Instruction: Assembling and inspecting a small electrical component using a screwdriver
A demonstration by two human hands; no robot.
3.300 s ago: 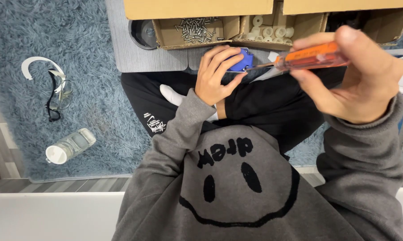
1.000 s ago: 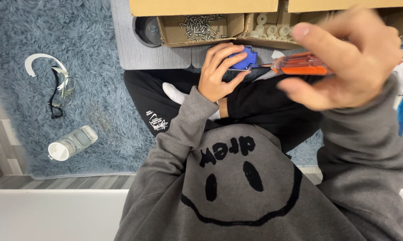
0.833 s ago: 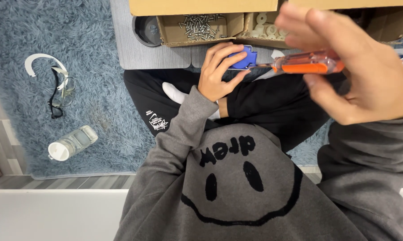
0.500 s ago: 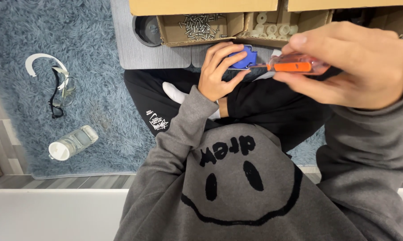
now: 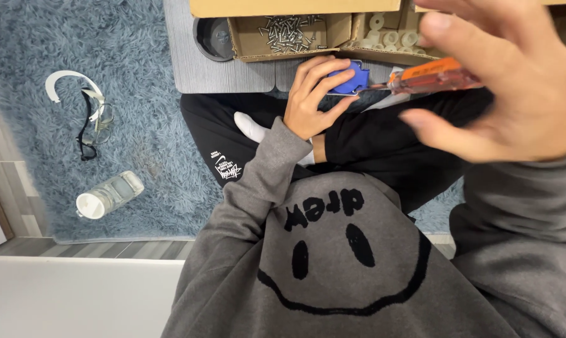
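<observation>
Fingers of the right hand (image 5: pixel 514 94) have spread off the orange-handled screwdriver (image 5: pixel 430 76); left hand (image 5: pixel 314 97) grips the small, rigid, light blue plastic part (image 5: pixel 344 80) by its edges.

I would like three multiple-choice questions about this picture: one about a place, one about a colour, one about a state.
1. Where does the plastic bottle lie?
A. on the blue rug
B. in the cardboard box
C. on the lap

2. What colour is the screwdriver handle?
A. green
B. orange
C. black

3. How is the left hand?
A. flat on the rug
B. empty in the air
C. closed around a blue part

Answers: 1 A, it lies on its side on the rug. 2 B, the handle under the right hand is orange. 3 C, its fingers wrap the part.
</observation>
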